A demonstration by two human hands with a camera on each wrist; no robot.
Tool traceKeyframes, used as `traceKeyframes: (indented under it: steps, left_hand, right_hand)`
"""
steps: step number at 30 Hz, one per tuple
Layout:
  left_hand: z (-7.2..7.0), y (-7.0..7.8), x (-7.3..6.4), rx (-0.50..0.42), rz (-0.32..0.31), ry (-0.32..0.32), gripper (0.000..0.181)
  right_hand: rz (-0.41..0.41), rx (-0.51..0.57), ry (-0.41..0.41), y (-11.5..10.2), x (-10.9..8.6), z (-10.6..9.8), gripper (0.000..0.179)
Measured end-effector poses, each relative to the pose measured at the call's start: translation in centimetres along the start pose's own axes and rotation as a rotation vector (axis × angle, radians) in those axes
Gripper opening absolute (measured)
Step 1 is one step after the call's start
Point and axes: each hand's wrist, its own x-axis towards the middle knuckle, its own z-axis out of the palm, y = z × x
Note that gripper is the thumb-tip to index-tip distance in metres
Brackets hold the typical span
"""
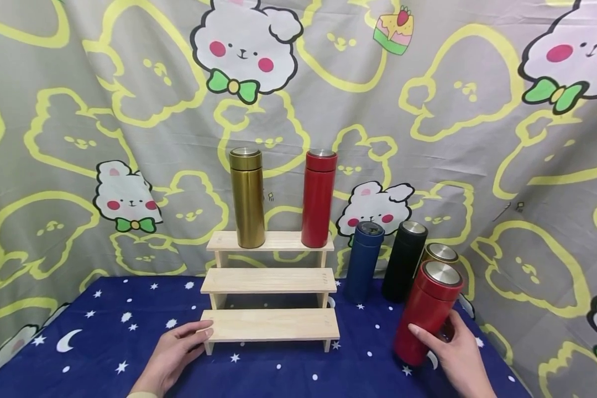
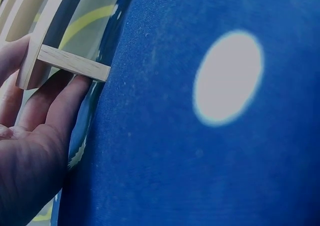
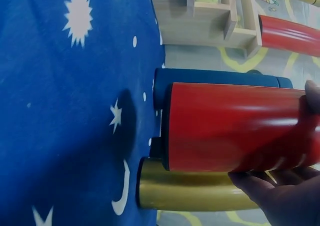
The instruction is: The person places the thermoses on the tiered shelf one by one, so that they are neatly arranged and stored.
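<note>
A red thermos flask (image 1: pixel 428 309) with a steel-topped lid is held by my right hand (image 1: pixel 457 354), thumb on its near side. In the right wrist view, the base of this red flask (image 3: pixel 240 126) appears raised off the cloth. My left hand (image 1: pixel 176 354) grips the left end of the lowest step of a three-step wooden stand (image 1: pixel 273 324). The left wrist view shows the thumb above the board and fingers below, against the leg. On the top step stand a gold flask (image 1: pixel 249 204) at left and another red flask (image 1: pixel 319 204) at right.
Right of the stand are a blue flask (image 1: pixel 363 265) and a black flask (image 1: pixel 403 265). Another gold flask (image 1: pixel 443 252) is mostly hidden behind the held one. A dark blue cloth (image 1: pixel 258 376) with stars and moons covers the table; a cartoon-printed curtain (image 1: pixel 179 155) hangs behind.
</note>
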Motion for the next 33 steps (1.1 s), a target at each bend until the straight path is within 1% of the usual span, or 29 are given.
traceKeyframes:
  steps: [6,14,25,31,33]
  left_hand:
    - [-0.1,0.0,0.1,0.001,-0.007,0.005,0.037]
    - [0.0,0.0,0.1,0.0,0.004,0.003,0.036]
    - [0.0,0.3,0.1,0.005,-0.013,0.007,0.038]
    - [0.0,0.2,0.1,0.004,-0.01,0.006,0.037]
    - [-0.1,0.2,0.1,0.003,-0.009,0.007,0.037]
  right_hand:
    - [-0.015,0.02,-0.038,-0.6,0.2,0.6,0.083]
    - [-0.043,0.092,-0.062,-1.6,0.1,1.7,0.08]
    - [-0.131,0.119,-0.099,-2.5,0.0,2.8,0.071]
    - [-0.205,0.178,-0.106,-3.0,0.1,3.4,0.067]
    - [-0.215,0.188,-0.106,-3.2,0.1,3.6,0.067]
